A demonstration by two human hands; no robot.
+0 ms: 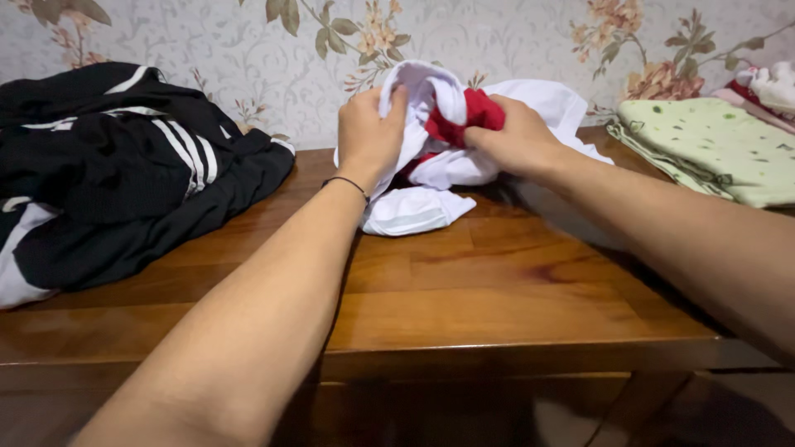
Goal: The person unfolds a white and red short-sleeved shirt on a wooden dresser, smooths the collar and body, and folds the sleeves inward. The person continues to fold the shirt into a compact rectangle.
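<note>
A crumpled white garment with red trim [431, 178] lies at the back middle of the wooden table [497, 306], partly lifted off it. My left hand [370, 132] grips a bunched white fold at the garment's upper left; a thin dark band circles that wrist. My right hand [513, 136] clutches the red part and white cloth on the right side. Both hands hold the same garment, close together, near the wall.
A pile of black clothes with white stripes [116, 174] covers the table's left side. Folded pale green spotted cloth [720, 145] lies at the right, with pink and white items [770, 87] behind it. Floral wallpaper [248, 50] backs the table. The table's front edge runs across the lower view.
</note>
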